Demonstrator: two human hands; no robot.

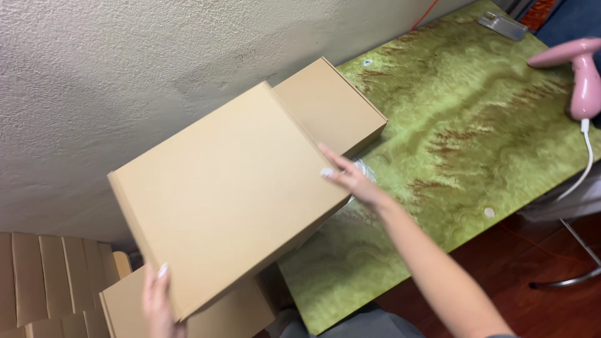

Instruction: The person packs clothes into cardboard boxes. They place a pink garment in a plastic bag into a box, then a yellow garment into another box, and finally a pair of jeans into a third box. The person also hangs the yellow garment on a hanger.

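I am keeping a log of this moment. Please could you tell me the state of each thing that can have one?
Large flat brown cardboard box: closed, held tilted by both hands.
Second brown cardboard box: closed, on green table.
Left hand: grips box's near corner.
Right hand: grips box's right edge.
Pink handheld steamer: resting on the table, corded.

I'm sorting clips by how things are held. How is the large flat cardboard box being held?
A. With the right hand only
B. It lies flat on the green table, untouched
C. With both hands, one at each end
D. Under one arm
C: the left hand grips the near corner of the cardboard box, and the right hand holds its far edge.
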